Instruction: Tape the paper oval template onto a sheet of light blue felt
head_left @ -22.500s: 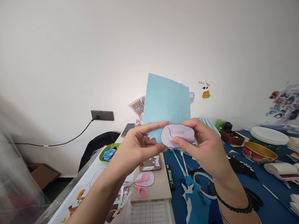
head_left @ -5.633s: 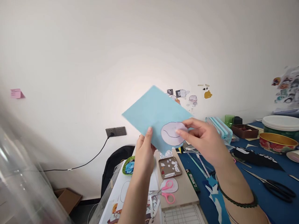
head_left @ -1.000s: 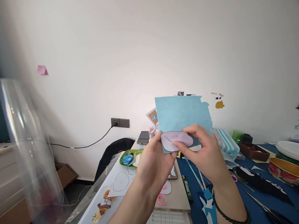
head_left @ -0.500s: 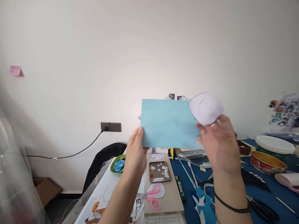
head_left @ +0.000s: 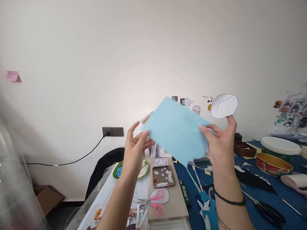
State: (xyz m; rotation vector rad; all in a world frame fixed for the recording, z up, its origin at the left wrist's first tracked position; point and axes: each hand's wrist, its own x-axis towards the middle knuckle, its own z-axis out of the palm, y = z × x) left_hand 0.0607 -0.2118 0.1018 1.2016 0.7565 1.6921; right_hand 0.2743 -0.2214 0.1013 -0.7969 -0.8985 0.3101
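Held up a light blue, straight-cornered, paper-like sheet (head_left: 177,127) in mid-air above a crowded work surface, tilted cornerwise. Pinched one corner in the left hand (head_left: 136,147), thumb in front and some fingers behind, forefinger lifted clear. Pinched the far corner in the right hand (head_left: 222,140), thumb in front, while supporting a white oval paper cutout (head_left: 224,107) on a raised finger, beyond the sheet's right corner and apart from it; could not tell how firmly, with part of that grip hidden.

Had the oval already cut loose, with a dark edge line and a curved line across its face. Saw no matching outline on the sheet's facing side; judged any transfer of that shape not yet done, and the work only partway along.

Had pink-handled scissors (head_left: 154,197) lying open on a rounded pale paper piece (head_left: 166,195), on a beige flat board (head_left: 178,206), just below a brown rounded-square tray (head_left: 161,179) of small cut pieces. Had black-handled scissors (head_left: 270,212) and torn-looking blue scraps (head_left: 208,204) to the right on a dark blue cloth (head_left: 181,172). Hid part of a green oval dish (head_left: 148,169) behind the left arm; judged the clutter below short of room for laying the sheet flat.
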